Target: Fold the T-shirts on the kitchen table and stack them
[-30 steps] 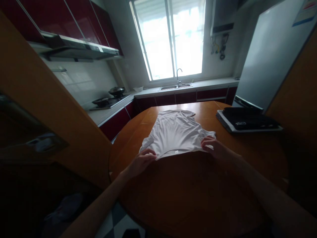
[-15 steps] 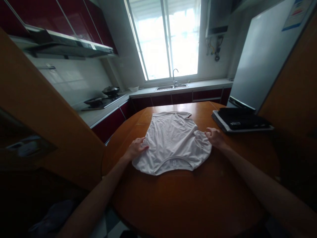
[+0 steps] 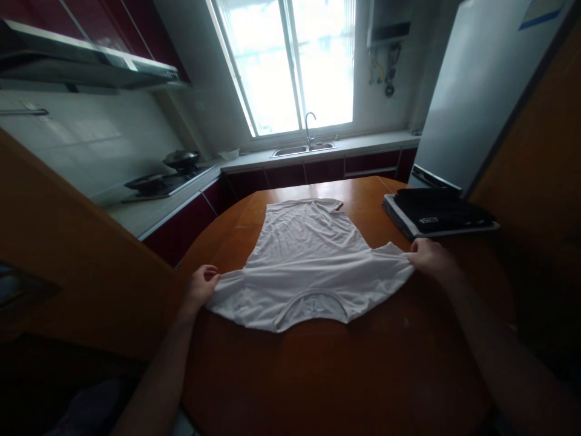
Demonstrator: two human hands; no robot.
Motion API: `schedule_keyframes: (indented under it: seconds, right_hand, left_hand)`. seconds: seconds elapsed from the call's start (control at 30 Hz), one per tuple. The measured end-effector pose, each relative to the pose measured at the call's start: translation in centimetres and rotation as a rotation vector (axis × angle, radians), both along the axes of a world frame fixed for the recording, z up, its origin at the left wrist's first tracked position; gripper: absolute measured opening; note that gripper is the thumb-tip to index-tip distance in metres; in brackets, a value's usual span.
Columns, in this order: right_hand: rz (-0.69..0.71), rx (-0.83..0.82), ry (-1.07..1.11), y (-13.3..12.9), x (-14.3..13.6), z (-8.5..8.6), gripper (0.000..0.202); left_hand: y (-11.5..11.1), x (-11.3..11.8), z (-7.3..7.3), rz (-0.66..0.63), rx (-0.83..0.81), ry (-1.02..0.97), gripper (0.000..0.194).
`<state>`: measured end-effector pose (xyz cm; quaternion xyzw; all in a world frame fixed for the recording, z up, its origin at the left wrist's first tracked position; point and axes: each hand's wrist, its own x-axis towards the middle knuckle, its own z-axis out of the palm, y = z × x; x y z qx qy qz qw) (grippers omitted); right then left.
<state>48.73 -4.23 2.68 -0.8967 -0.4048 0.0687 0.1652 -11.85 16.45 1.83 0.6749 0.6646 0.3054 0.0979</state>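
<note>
Two hands pinching one shirt (image 3: 308,260): left hand (image 3: 202,287) gripping the left sleeve end, right hand (image 3: 431,255) gripping the right sleeve end. Shirt is lying spread, mid-table, neck (image 3: 313,304) facing near, hem (image 3: 302,204) facing far, a few creases running across. Table (image 3: 336,375) is showing bare wood on the near side. Stack (image 3: 440,212) of dark cloth over paler layers is sitting right, apart from shirt. Containers: sink (image 3: 304,149) is sitting in the far counter (image 3: 363,143), two basins, insides too shallow to read. Bowl (image 3: 229,155) is resting left of sink, contents hidden. Pot (image 3: 181,160) and pan (image 3: 145,183) are standing far left on hob (image 3: 175,183); can't tell contents.
</note>
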Motion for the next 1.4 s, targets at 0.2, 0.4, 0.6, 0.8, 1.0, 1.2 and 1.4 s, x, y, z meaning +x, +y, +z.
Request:
schedule_keyframes:
  seconds: [0.2, 0.4, 0.6, 0.8, 1.0, 1.2, 1.4]
  right_hand:
    - [0.569, 0.38, 0.017, -0.9, -5.1, 1.8, 0.019]
    - [1.266, 0.083, 0.354, -3.1, -13.7, 2.1, 0.015]
    - [1.324, -0.055, 0.37, -4.6, -15.4, 1.9, 0.007]
    - [1.376, -0.418, 0.725, -8.0, -15.5, 3.1, 0.016]
    - [1.165, -0.049, 0.626, -0.4, -11.9, 4.9, 0.027]
    - [0.459, 0.213, 0.25, 12.5, -7.4, 3.4, 0.012]
    - [0.224, 0.195, 0.156, 20.1, -5.9, 1.4, 0.017]
  left_hand:
    - [-6.2, 2.7, 2.9, -0.355, 0.157, 0.067, 0.032]
    - [-14.6, 7.1, 3.7, -1.048, -0.242, 0.175, 0.027]
    - [-17.1, 8.3, 3.4, -1.092, -0.27, 0.163, 0.03]
    - [-18.9, 7.8, 6.4, -1.347, -0.706, 0.108, 0.019]
    - [-8.8, 7.0, 6.3, -1.042, -0.479, -0.135, 0.037]
    - [6.9, 7.3, 4.6, -0.526, -0.165, -0.055, 0.048]
    - [16.6, 8.7, 2.8, -0.274, -0.093, 0.025, 0.027]
